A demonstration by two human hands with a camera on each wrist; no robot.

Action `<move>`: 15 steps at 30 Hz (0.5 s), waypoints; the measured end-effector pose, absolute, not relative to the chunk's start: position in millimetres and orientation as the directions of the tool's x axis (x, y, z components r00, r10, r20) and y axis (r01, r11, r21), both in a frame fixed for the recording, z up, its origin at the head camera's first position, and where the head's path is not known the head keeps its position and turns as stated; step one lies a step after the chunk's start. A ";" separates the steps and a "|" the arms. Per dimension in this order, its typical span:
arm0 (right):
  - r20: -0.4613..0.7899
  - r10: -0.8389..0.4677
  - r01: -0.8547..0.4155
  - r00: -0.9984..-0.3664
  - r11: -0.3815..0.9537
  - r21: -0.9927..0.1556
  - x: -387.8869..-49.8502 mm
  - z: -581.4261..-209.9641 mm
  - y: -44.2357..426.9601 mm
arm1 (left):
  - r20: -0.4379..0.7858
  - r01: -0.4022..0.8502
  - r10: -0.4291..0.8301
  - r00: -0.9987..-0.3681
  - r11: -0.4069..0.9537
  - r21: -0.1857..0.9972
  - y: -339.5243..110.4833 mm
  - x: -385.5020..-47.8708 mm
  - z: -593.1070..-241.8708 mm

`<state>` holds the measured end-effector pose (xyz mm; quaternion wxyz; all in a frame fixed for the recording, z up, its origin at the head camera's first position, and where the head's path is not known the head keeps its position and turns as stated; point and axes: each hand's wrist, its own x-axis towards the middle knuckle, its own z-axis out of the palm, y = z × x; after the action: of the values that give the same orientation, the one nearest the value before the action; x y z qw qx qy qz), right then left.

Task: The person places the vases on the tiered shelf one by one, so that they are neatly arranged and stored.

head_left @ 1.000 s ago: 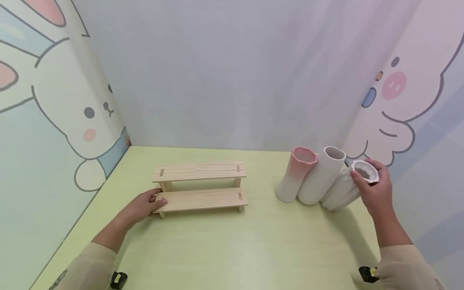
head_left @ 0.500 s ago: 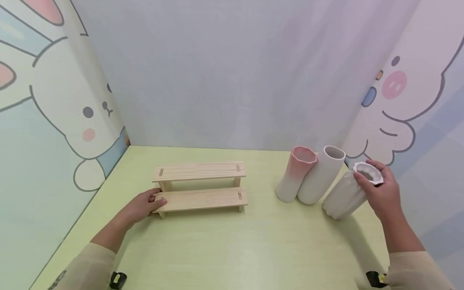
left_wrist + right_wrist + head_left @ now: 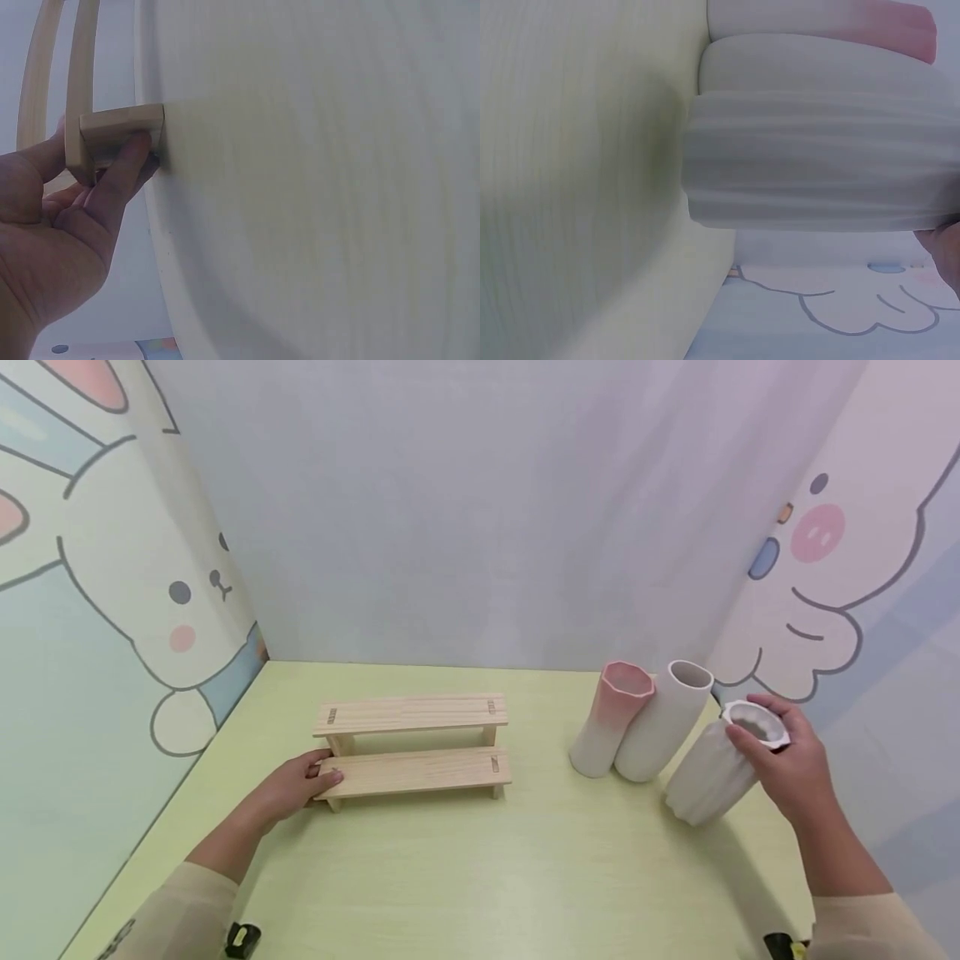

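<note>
My right hand (image 3: 787,760) grips a ribbed white vase (image 3: 708,777) near its scalloped rim, fingers and thumb on opposite sides. In the right wrist view the vase (image 3: 817,161) spans the middle, its base close over the table; whether it touches I cannot tell. Two more vases stand to its left: a smooth white one (image 3: 660,727) and a pink-to-white one (image 3: 611,718). On the left, my left hand (image 3: 292,785) pinches the lower board's end of a two-tier wooden stand (image 3: 416,772), thumb on top. In the left wrist view, fingers reach beneath the stand (image 3: 120,124).
The pale yellow-green table (image 3: 480,868) carries the stand and the vases. A plain grey-white backdrop (image 3: 480,527) rises behind it. Side walls with cartoon figures, a rabbit (image 3: 142,560) and a pig (image 3: 847,543), close in the left and right.
My right hand has drawn the ribbed vase away from the smooth white one, to the right and toward me. The left hand keeps its hold on the stand.
</note>
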<state>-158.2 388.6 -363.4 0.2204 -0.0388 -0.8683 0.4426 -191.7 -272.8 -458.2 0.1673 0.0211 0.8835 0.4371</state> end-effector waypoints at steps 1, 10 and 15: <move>0.349 0.256 -0.130 -0.902 0.609 -0.782 -157.5 -363.3 387.5 | -0.278 -0.112 0.184 -0.943 0.613 0.782 -272.6 -191.5 -458.7; 0.346 0.203 -0.157 -0.916 0.612 -0.775 -148.8 -362.8 376.0 | -0.283 -0.122 0.194 -0.939 0.582 0.804 -272.5 -190.9 -460.0; 0.353 0.158 -0.192 -0.922 0.605 -0.772 -144.7 -360.2 365.5 | -0.284 -0.123 0.186 -0.941 0.593 0.796 -271.7 -191.5 -459.0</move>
<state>-144.7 365.5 -360.2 0.1972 0.0098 -0.8739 0.4441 -191.5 -271.7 -459.0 0.1711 0.0179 0.8760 0.4507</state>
